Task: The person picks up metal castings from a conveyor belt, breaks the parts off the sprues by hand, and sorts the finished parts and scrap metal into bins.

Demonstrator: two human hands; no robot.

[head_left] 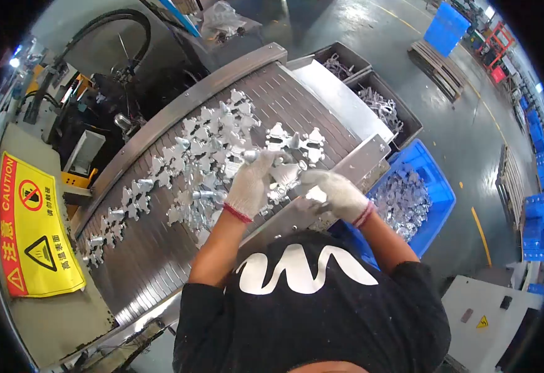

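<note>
My left hand (251,183), in a white knit glove with a red cuff, is closed on a shiny metal casting (285,174) over the conveyor. Its fingers curl over the casting's upper left side. My right hand (341,194), gloved the same way, is closed at the conveyor's near edge with a small bright metal piece (315,194) at its fingertips; motion blurs this spot a little. Beyond my hands, a branched casting (295,142) lies on the slatted conveyor belt (166,239). To their left spreads a heap of similar castings (213,140).
A blue bin (441,189) with small metal pieces stands right of my right arm. Dark crates (409,127) holding scrap sit behind it, beside a pale metal chute (340,99). A yellow caution sign (42,233) is at left. Metal rails edge the belt.
</note>
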